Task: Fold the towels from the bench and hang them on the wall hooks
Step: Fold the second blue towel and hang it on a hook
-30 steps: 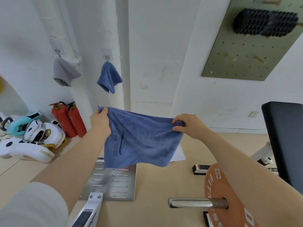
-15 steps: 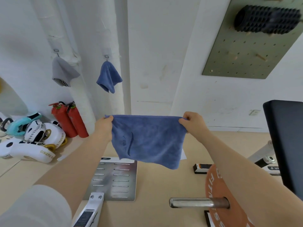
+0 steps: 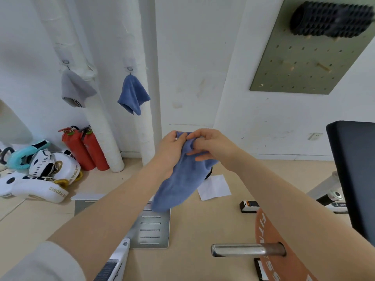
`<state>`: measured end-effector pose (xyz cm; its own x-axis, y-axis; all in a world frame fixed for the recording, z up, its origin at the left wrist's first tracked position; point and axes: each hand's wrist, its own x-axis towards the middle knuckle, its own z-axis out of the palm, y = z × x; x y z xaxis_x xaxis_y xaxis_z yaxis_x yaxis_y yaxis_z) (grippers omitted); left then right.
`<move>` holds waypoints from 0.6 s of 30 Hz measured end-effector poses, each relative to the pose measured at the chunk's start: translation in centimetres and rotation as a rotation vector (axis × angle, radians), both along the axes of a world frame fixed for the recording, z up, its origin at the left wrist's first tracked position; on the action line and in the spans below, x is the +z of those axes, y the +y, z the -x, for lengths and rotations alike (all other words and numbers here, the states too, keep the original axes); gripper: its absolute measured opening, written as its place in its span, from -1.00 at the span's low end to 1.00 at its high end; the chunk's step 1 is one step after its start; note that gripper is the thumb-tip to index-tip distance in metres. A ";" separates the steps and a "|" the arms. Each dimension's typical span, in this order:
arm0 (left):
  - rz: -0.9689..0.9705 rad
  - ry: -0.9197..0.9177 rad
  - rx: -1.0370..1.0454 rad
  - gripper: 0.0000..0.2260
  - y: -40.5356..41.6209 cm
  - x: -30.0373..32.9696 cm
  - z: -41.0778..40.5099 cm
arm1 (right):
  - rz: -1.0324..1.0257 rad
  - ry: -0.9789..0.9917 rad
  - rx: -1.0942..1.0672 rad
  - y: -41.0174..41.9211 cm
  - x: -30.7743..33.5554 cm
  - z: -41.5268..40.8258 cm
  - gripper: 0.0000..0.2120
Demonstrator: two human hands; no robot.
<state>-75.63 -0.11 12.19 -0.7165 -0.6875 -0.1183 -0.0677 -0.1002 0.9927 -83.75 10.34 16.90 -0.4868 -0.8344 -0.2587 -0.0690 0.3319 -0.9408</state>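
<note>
Folding step, seen from the head camera. The blue towel (image 3: pixel 183 175) is held in mid-air in front of the person, above the floor (image 3: pixel 203 224) and a slotted metal plate (image 3: pixel 151 228), with the two hands brought together at its top edge; the left hand (image 3: pixel 169 151) has its fingers curled round the gathered cloth from the left; the right hand (image 3: pixel 209 146) pinches the same upper edge between thumb and fingertips, its lower fingers lying extended against the cloth; neither hand is free.

Orientation: the towel hangs as a narrow doubled strip; its long axis runs from the pinched top, nearest the wall, down and to the left toward the free lower end, which hangs just above the metal plate; the fold line is judged to lie along the right side, though the blur of the cloth leaves this uncertain.

Progress, as a judgement: two towels already hang on the wall hooks, a grey towel (image 3: pixel 76 89) on the left hook (image 3: pixel 65 62) and a second blue towel (image 3: pixel 133 95) on the right hook (image 3: pixel 129 68); the towel in hand appears to be at a halving fold, not yet ready to hang.

Next move, as a judgement: one hand must take both top corners securely so the other can slide down, catch the lower end and bring it up for a further fold; a free hook is not visible.

Other items: two red extinguishers (image 3: pixel 85 149) against the wall; the padded surface (image 3: pixel 353 169) at right.
</note>
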 end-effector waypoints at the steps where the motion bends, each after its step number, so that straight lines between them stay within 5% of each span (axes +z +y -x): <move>1: -0.030 0.026 -0.008 -0.86 -0.1 0.1 -0.1 | -0.010 0.079 0.014 0.0 0.0 0.1 -0.82; 8: 0.018 0.090 -0.055 -0.83 -0.3 0.9 0.1 | 0.067 0.719 -0.101 -0.8 -0.7 0.4 -0.97; 13: -0.069 0.138 -0.165 -0.63 -0.9 1.7 0.8 | 0.110 0.966 -0.072 -2.1 -1.6 2.6 -0.85; 18: 0.112 0.031 -0.171 -0.79 -4.0 2.6 2.4 | 0.184 0.934 -0.094 -4.8 -1.1 5.9 -0.81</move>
<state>-78.08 -4.16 14.77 -0.8258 -0.5635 -0.0241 -0.0437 0.0213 0.9988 -89.69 5.58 15.77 -0.4973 -0.7702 0.3993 -0.7986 0.2265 -0.5576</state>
